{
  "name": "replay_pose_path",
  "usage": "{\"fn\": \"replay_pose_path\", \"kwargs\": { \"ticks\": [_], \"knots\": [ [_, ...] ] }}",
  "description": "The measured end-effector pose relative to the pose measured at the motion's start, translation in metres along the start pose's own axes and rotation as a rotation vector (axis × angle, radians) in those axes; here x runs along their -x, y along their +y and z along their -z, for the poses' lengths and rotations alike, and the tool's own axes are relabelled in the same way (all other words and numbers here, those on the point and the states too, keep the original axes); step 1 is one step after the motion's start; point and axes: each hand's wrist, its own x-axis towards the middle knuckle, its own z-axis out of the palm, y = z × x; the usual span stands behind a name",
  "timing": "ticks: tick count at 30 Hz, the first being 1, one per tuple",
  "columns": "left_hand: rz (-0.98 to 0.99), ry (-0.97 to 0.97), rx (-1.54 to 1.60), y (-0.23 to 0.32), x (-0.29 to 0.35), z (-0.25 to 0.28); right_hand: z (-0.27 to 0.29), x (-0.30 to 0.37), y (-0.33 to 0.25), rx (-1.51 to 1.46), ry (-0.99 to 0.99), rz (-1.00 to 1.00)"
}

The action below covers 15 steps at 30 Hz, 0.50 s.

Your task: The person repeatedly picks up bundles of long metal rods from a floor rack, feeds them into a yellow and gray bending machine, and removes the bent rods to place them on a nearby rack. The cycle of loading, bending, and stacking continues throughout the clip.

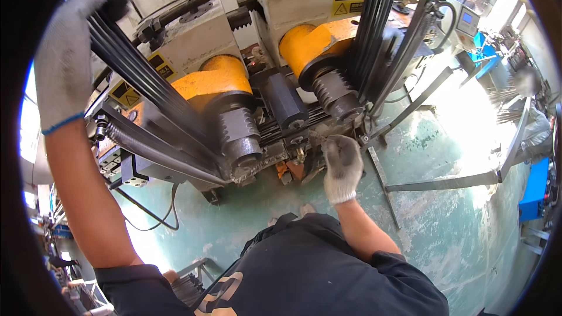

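High at the left, my gloved left hand (65,52) has its dark-tipped fingers wrapped round the upper end of a bundle of dark metal rods (132,61). That bundle slants down to the front of a bending machine (199,35), beside its left yellow arm (219,82). A second bundle of rods (374,23) rises steeply by the right yellow arm (310,47). Between the two arms, rods lie across the front, partly hidden by a dark block (284,99). My gloved right hand (342,167) is closed at the machine's front edge, right of centre; what its fingers hold is hidden.
Toothed dark cylinders (239,131) stick out below the arms. A metal rail (445,182) crosses above the green floor (436,222) on the right. At the far right stand a blue box (534,190) and another person (534,131). A black cable (161,219) hangs at the left.
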Motion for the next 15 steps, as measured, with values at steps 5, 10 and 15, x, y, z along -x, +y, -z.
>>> {"fn": "replay_pose_path", "kwargs": {
  "ticks": [5,10,15],
  "knots": [
    [0.102,-0.128,0.175,0.022,0.032,-0.002,-0.017,-0.034,0.083,-0.278,-0.178,-0.294],
    [0.096,-0.351,0.224,-0.017,0.025,0.035,-0.059,-0.075,0.063,-0.888,-0.146,-0.516],
    [0.178,-0.105,0.19,0.075,0.056,0.033,-0.097,-0.065,0.046,-0.853,-0.14,-0.633]
  ]
}}
